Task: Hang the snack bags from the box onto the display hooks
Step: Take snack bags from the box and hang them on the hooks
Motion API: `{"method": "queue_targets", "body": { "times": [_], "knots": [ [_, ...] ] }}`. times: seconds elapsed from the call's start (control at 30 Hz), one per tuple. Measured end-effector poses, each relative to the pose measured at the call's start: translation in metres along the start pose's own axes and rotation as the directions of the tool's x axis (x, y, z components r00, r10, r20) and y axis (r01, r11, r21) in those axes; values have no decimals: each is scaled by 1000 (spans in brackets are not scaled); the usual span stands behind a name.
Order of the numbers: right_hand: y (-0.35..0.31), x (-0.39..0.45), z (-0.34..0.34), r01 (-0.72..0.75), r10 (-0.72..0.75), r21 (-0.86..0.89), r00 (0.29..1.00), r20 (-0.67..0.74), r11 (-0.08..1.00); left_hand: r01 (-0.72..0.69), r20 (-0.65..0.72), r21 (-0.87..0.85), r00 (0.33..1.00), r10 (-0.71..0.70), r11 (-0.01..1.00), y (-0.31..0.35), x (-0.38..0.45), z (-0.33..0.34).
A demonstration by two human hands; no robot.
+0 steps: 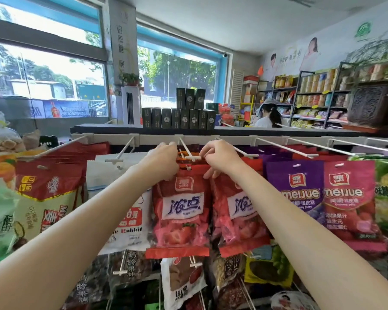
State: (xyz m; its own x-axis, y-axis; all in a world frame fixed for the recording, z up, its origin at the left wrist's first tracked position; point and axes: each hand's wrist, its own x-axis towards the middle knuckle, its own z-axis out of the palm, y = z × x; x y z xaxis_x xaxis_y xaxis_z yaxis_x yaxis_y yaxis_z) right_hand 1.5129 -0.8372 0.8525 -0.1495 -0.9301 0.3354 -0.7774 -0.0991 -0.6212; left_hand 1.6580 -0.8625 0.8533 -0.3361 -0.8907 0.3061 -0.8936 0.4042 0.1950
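A red strawberry snack bag (180, 211) hangs in the middle of the display, its top edge right at the tip of a white display hook (189, 153). My left hand (164, 159) grips the bag's top left corner. My right hand (220, 156) pinches its top right edge, fingers up at the hook's white end bar. A second red strawberry bag (240, 218) hangs just to the right, partly behind my right forearm. The box is not in view.
More white hooks (300, 147) run along the rail, carrying purple (295, 191) and pink jelly bags (349, 198) at right and red bags (47, 186) at left. Lower hooks hold further snacks. A person (269, 116) sits behind the counter far back.
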Motion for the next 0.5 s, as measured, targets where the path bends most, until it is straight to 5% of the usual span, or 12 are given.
{"method": "queue_targets", "body": {
  "times": [0.13, 0.33, 0.5],
  "knots": [
    [-20, 33, -10, 59, -43, 101, 986, -160, 993, 1, -217, -30, 976, -7, 1000, 2, 28, -15],
    [-25, 92, 9, 117, 16, -481, 964, 265, 869, -14, 137, 234, 990, -19, 972, -20, 75, -3],
    [-9, 112, 20, 219, 61, -607, 912, 406, 764, -50, 292, 333, 955, -53, 942, -25, 100, 8]
  ]
}}
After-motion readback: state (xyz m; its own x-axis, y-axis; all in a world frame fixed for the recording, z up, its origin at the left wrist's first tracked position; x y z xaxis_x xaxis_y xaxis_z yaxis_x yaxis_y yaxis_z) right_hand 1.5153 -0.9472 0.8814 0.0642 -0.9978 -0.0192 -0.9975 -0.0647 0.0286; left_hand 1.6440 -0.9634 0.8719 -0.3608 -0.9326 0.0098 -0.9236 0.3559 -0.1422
